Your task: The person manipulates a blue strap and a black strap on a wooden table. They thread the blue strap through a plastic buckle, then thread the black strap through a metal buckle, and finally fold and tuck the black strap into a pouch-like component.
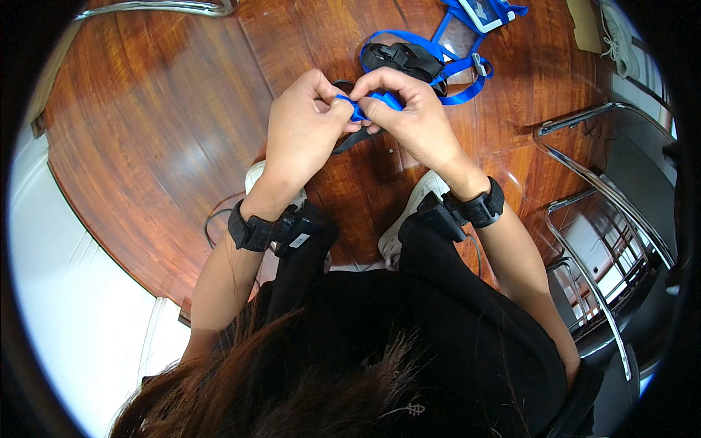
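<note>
Close together over the wooden floor, both my hands pinch a folded piece of bright blue strap (357,111). My left hand (301,131) grips its left side between thumb and fingers. The right side is pinched by my right hand (420,120), with more blue folds showing at its thumb. A black strap (352,141) hangs just below my fingertips; whether it joins the blue piece is hidden. Beyond my right hand lies a black strap bundle with a buckle (403,58), beside a looped blue lanyard (461,97). A white-framed, blue-edged holder (482,14) is farther back.
Chrome-framed chairs (584,171) stand at the right. A grey shoe (619,45) and brown cardboard (584,25) are at the far right. A chrome tube (161,7) crosses the far left. My shoes (412,212) rest below my hands, and a thin cable (210,219) curls at the left.
</note>
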Demonstrator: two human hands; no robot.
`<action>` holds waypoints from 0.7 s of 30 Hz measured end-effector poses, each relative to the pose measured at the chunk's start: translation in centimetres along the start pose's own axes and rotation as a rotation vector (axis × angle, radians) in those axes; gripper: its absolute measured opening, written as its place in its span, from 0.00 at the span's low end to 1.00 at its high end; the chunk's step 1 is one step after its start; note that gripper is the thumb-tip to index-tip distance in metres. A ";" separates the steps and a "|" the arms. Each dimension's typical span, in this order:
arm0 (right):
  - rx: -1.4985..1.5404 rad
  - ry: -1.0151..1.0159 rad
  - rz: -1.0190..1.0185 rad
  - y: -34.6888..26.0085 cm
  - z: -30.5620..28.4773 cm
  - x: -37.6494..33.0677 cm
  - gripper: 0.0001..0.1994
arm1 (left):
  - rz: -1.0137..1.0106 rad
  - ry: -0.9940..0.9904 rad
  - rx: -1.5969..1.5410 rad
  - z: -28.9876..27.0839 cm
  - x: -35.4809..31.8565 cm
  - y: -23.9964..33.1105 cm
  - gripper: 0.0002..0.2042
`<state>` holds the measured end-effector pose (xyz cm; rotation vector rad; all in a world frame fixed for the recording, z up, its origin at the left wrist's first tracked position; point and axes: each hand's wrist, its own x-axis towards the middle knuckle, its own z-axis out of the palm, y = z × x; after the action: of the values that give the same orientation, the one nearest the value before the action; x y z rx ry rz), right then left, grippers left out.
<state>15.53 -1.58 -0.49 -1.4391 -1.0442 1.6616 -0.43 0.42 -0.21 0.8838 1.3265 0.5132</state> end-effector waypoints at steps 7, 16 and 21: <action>-0.043 -0.118 0.172 -1.0 -0.5 0.0 0.05 | 0.058 -0.103 0.056 -1.6 0.7 -0.1 0.05; 0.159 -0.060 0.293 -0.3 0.2 0.1 0.06 | 0.099 0.036 0.167 -1.3 1.5 -0.7 0.06; 0.381 0.014 0.370 0.2 1.3 -0.4 0.06 | 0.162 0.168 0.294 -1.1 2.0 -1.6 0.07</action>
<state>14.25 -2.18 -0.38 -1.4375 -0.4302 1.9751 -1.31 1.29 -2.68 1.2186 1.5155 0.5346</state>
